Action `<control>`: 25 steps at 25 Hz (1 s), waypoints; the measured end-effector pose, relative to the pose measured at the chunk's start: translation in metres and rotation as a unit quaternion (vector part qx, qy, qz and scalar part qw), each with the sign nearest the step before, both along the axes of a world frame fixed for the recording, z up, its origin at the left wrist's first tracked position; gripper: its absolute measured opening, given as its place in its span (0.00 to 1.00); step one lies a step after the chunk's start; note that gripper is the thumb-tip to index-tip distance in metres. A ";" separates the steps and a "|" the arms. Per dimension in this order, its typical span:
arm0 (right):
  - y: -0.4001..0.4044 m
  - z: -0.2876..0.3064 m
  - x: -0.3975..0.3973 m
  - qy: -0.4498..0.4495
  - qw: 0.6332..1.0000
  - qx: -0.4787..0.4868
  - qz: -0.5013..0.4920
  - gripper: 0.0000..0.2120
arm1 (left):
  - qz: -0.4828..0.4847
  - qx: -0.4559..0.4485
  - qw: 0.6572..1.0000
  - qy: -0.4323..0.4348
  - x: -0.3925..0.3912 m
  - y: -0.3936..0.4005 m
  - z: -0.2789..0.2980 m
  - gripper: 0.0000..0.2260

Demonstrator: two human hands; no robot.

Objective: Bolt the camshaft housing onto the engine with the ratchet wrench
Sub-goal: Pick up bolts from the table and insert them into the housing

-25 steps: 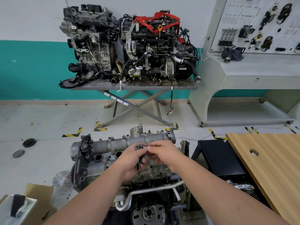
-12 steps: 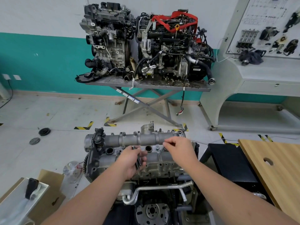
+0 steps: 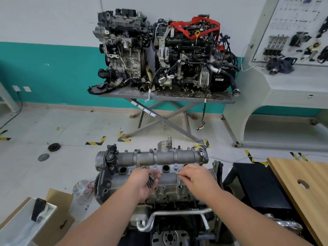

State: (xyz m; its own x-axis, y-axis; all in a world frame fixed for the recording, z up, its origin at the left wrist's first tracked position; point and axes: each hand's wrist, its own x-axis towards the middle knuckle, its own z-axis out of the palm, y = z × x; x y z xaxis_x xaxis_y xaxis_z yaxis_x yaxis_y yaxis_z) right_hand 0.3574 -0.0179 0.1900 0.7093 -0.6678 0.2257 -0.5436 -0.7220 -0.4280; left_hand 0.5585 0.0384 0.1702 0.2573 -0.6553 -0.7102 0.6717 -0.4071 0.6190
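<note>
Head view, looking forward and down. The engine (image 3: 165, 197) stands at the lower centre, with the grey camshaft housing (image 3: 159, 157) lying across its top, long axis running from 9 to 3 o'clock. Both hands rest on the near edge of the housing.

The left hand (image 3: 142, 183) curls round a bundle of dark bolts (image 3: 150, 181); its grip is pressed together on them, with the fingertips close to a bolt (image 3: 155, 168) standing in the housing. The right hand (image 3: 195, 176) sits at 3 o'clock from the left, knuckles up, fingers curled down at the housing's edge. Whether its grip pinches anything cannot be told, since the fingertips are hidden. A second bolt head (image 3: 176, 168) stands between the two hands.

A bent metal pipe (image 3: 177, 214) crosses the engine's front face at 6 o'clock. At 12 o'clock, well apart, two complete engines (image 3: 165, 52) sit on a steel bench (image 3: 166, 96) against the wall. A wooden bench (image 3: 301, 192) lies at 4 o'clock, a cardboard box (image 3: 58, 222) at 8 o'clock, and a white display board (image 3: 294, 29) at 2 o'clock.
</note>
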 end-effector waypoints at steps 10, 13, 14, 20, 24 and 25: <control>0.001 0.006 -0.003 0.025 1.000 -0.007 0.016 0.08 | -0.014 0.006 1.000 -0.019 0.002 0.002 0.004 0.09; -0.001 0.006 0.000 0.018 1.000 0.008 -0.006 0.08 | -0.011 0.002 1.000 -0.016 0.000 -0.001 0.005 0.08; -0.002 0.005 0.001 0.010 1.000 0.014 -0.016 0.08 | -0.016 0.005 1.000 -0.013 -0.001 -0.002 0.004 0.08; -0.002 0.003 0.003 0.020 0.999 0.026 -0.030 0.08 | -0.051 0.024 0.998 -0.037 -0.003 -0.002 0.003 0.14; 0.007 -0.003 -0.003 0.039 0.998 0.049 -0.008 0.08 | -0.053 0.017 0.998 -0.042 0.002 0.000 -0.002 0.15; 0.009 -0.004 -0.005 0.028 0.998 0.052 -0.012 0.07 | -0.054 0.013 0.998 -0.042 0.002 0.000 -0.003 0.14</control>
